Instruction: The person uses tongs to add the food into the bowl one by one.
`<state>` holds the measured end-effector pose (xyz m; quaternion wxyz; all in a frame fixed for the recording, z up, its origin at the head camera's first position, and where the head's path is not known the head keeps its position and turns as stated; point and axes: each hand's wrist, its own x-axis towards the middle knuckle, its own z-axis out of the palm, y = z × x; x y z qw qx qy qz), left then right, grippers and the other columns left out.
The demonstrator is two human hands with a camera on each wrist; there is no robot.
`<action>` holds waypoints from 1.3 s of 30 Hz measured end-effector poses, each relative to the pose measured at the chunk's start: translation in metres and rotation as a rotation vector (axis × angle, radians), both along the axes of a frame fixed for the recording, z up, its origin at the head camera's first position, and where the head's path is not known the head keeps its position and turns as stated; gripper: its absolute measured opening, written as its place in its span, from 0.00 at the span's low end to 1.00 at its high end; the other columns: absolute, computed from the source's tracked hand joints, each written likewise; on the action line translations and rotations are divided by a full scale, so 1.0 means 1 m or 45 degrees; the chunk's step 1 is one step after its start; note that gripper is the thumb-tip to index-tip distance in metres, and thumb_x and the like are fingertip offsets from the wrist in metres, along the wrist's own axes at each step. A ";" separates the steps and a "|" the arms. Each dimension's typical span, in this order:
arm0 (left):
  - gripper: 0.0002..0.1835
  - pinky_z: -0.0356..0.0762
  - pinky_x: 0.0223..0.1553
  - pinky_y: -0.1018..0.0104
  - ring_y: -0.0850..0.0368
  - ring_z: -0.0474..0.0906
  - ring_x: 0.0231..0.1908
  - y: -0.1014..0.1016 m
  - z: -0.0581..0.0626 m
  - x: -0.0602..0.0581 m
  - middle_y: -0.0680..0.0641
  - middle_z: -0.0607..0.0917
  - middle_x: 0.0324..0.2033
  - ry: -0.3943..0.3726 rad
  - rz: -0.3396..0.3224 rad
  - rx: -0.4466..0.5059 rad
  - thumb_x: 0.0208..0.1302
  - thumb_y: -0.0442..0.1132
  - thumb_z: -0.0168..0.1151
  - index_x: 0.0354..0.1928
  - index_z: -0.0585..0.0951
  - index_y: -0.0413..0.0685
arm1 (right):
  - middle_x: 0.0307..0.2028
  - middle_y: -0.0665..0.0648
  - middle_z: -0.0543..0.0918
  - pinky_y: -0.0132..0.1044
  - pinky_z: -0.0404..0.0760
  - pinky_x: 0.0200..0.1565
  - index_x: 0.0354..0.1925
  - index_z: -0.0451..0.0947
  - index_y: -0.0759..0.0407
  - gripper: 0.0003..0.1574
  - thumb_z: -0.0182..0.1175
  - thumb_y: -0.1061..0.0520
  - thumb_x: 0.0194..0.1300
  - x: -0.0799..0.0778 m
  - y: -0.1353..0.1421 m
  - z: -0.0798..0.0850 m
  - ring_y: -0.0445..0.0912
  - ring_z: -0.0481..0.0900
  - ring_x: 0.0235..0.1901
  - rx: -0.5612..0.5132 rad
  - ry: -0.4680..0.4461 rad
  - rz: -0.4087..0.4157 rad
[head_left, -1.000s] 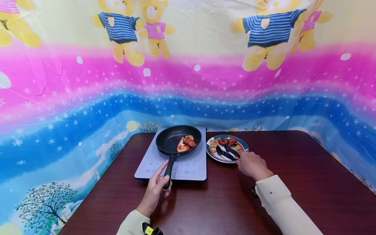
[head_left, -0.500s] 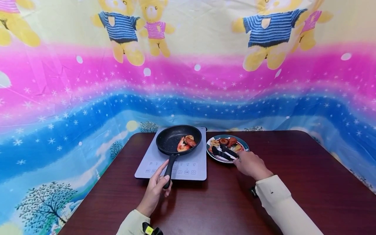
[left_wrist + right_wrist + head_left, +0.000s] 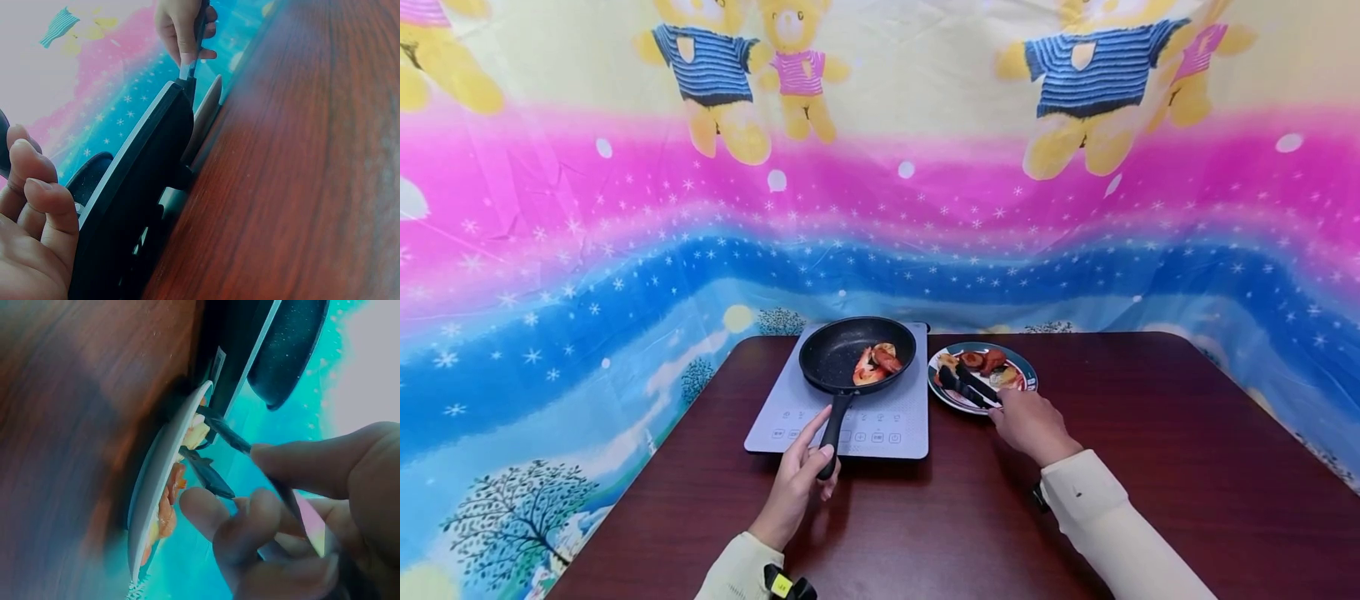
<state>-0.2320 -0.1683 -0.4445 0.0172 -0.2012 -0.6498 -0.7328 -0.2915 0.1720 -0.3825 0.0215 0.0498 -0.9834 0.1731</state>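
My left hand (image 3: pixel 792 493) grips the black handle of a frying pan (image 3: pixel 831 358), index finger stretched along it. Reddish and browned food pieces (image 3: pixel 876 367) lie in the pan's right side. My right hand (image 3: pixel 1032 423) holds black-tipped tongs (image 3: pixel 966 385) over a green-rimmed plate (image 3: pixel 981 345). Several pieces of food (image 3: pixel 992 360) sit on that plate, some reddish brown, some pale yellow. In the right wrist view, the tongs (image 3: pixel 231 434) are held between thumb and fingers with their arms spread, tips reaching down to pale food (image 3: pixel 195 434) near the plate's edge.
The pan stands on a flat white induction cooker (image 3: pixel 767 417) with touch keys along its front. Both cooker and plate rest on a dark red-brown wooden table (image 3: pixel 925 533). Behind the table hangs a printed cloth (image 3: pixel 910 217) with bears and snowflakes.
The right hand and tongs have shifted slightly left over the plate, with the tips now at its left side. The left hand and pan stay as they were.
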 end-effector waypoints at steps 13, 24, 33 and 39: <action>0.29 0.70 0.19 0.69 0.58 0.69 0.18 0.002 -0.003 -0.001 0.45 0.74 0.21 -0.016 0.017 0.000 0.73 0.39 0.49 0.73 0.57 0.50 | 0.50 0.69 0.79 0.47 0.76 0.27 0.59 0.76 0.64 0.27 0.61 0.52 0.65 0.008 0.013 0.021 0.53 0.76 0.35 0.052 -0.041 -0.045; 0.29 0.70 0.19 0.69 0.59 0.69 0.19 0.001 -0.003 -0.001 0.46 0.74 0.21 -0.021 0.027 0.002 0.73 0.39 0.49 0.73 0.58 0.50 | 0.46 0.68 0.80 0.44 0.73 0.24 0.60 0.75 0.64 0.28 0.60 0.50 0.67 0.010 0.017 0.029 0.52 0.74 0.32 0.033 -0.030 -0.032; 0.30 0.71 0.20 0.69 0.58 0.69 0.20 0.000 0.000 0.000 0.46 0.73 0.21 -0.011 0.004 0.000 0.73 0.39 0.49 0.74 0.56 0.49 | 0.45 0.69 0.80 0.41 0.71 0.22 0.63 0.71 0.64 0.31 0.59 0.50 0.68 0.013 0.014 0.034 0.52 0.74 0.30 0.010 0.015 -0.055; 0.29 0.71 0.20 0.69 0.58 0.69 0.19 0.000 -0.001 -0.001 0.45 0.74 0.21 -0.033 0.033 -0.004 0.72 0.40 0.50 0.73 0.58 0.52 | 0.21 0.57 0.72 0.40 0.66 0.19 0.66 0.68 0.63 0.32 0.55 0.50 0.69 0.016 0.012 0.039 0.49 0.67 0.20 -0.041 0.061 -0.078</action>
